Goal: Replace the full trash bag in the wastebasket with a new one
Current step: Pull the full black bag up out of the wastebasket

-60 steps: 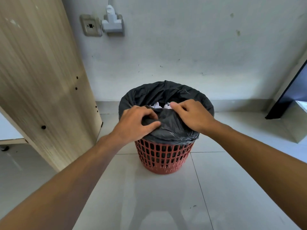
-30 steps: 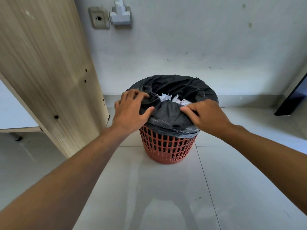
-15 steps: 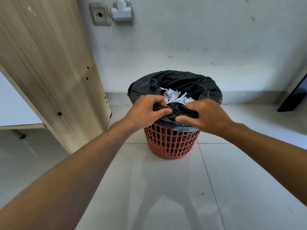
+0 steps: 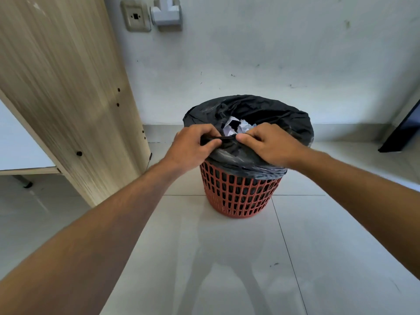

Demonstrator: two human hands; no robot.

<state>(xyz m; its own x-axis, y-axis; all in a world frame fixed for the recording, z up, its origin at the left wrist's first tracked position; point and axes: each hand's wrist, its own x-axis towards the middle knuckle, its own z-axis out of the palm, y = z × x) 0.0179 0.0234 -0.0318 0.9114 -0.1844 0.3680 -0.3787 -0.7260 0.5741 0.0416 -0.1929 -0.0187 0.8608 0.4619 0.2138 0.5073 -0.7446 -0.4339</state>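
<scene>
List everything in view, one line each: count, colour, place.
Latticed plastic wastebasket: one, red, on the floor by the wall.
Plastic trash bag: one, black, lining the wastebasket.
Crumpled paper: several pieces, white, inside the bag.
Wooden panel: one, light brown, left.
Wall socket: one, beige, upper wall.
Plug adapter: one, white, beside the socket.
Tiled floor: pale grey.
Left hand: pinching the bag's near edge.
Right hand: pinching the same edge.

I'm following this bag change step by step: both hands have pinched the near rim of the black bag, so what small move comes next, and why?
Probably lift the pinched near edge up off the basket rim. The left hand and right hand grip the black bag there, while its far edge is folded over the rim.
</scene>
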